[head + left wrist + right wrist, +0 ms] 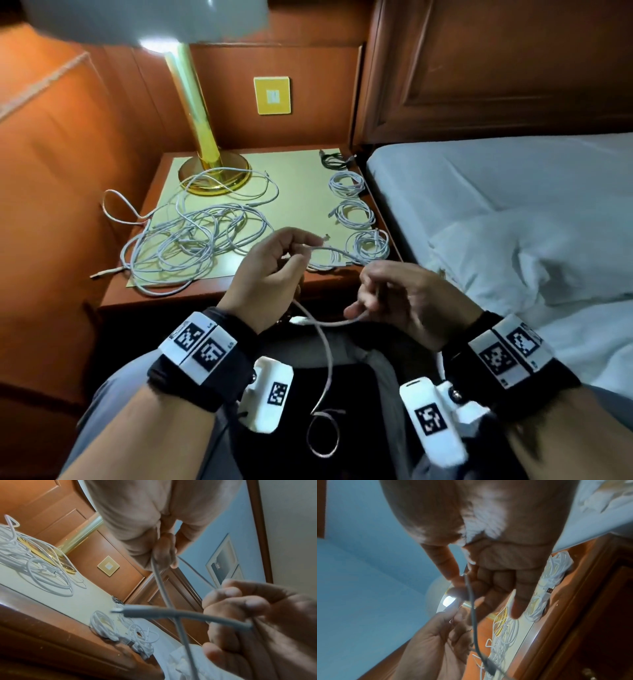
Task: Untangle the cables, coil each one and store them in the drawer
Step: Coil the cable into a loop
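One white cable (327, 359) runs between both hands above my lap, and its free end hangs in a loop (323, 435). My left hand (294, 250) grips it just behind the plug (120, 610), fingers curled round the cord (228, 615). My right hand (366, 301) pinches the same cable lower down between thumb and fingers (462, 585). A tangle of white cables (191, 240) lies on the nightstand (294, 192). Three white coils (354, 212) and a dark coil (334, 159) sit along its right edge. No drawer shows in any view.
A brass lamp (214, 171) stands at the back left of the nightstand, with cable loops round its base. A bed with white sheets (513, 205) adjoins on the right. Wood panelling and a yellow wall switch (273, 95) lie behind.
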